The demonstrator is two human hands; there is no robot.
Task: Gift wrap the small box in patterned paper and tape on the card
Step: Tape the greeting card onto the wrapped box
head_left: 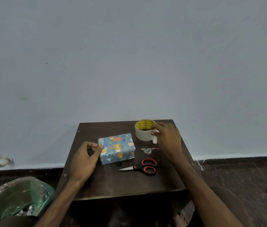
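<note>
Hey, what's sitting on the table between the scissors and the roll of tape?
A small crumpled pale scrap lies on the table between the scissors and the tape roll. The head view shows it.

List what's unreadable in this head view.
Left end of the wrapped box: head view, covered by the left hand pinching it.
Right side of the tape roll: head view, behind the right hand gripping it.
The scrap beyond the scissors: too small to identify.
The green bag: cut off by the left edge.
The card: none in view.
</note>
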